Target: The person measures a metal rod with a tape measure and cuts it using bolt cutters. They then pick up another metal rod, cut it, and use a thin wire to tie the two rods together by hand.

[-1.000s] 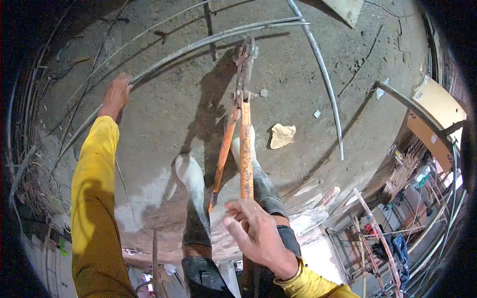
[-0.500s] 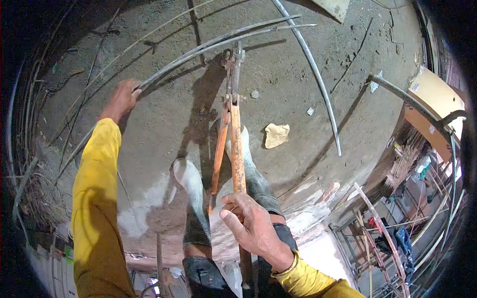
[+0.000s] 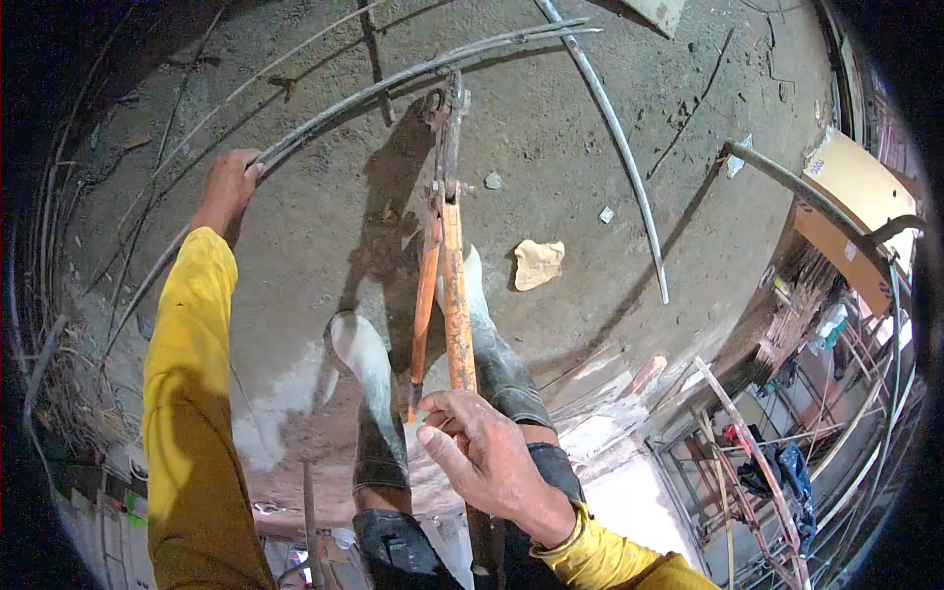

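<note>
My left hand (image 3: 234,179) is closed around thin metal rods (image 3: 383,87), lying close together and bowed across the upper floor. Beside their middle stretch stand the jaws of a long bolt cutter (image 3: 453,285) with worn orange handles. Its handles run down toward me between my lower legs, close together at the pivot and slightly apart lower down. My right hand (image 3: 492,457) lies over the longer handle, fingers curled and thumb apart, hiding part of the grip. The shorter-looking handle ends right at its fingertips.
Another grey rod (image 3: 619,128) lies on the rough floor to the right. A torn tan scrap (image 3: 539,265) is near my foot. A thick bent bar (image 3: 801,189) and a board (image 3: 865,182) stand at the right, above a jumble of metal frames (image 3: 757,462). More rods line the left edge.
The rods in my left hand now lie closer together at their far ends. The bolt cutter's jaws have shifted slightly left, and my right hand stays at the handles. The view moved slightly.
</note>
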